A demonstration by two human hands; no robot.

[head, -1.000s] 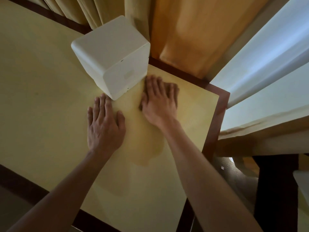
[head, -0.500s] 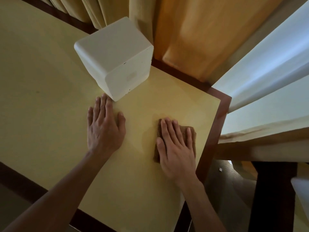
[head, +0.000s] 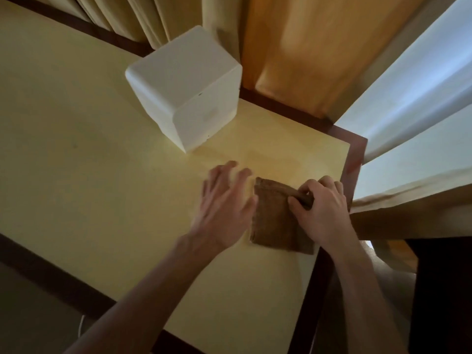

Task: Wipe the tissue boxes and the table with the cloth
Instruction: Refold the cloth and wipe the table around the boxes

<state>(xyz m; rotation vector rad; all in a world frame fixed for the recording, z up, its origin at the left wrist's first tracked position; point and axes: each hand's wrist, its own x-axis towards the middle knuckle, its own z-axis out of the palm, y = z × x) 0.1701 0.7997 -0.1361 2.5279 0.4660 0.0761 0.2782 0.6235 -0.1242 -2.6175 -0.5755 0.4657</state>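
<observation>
While the right hand [head: 323, 208] pinches the far right edge of the folded brown square cloth [head: 277, 221], lifting that edge a little, the rest of the cloth lies flat on the pale yellow table with its dark wooden rim [head: 102, 175]. Just left of the cloth, the left hand [head: 224, 203], blurred, has its fingers spread and holds nothing. Beyond the left hand's fingertips stands the white rounded-cornered tissue box [head: 186, 88], apart from both hands. Behind it hang yellow pleated curtains [head: 293, 47].
</observation>
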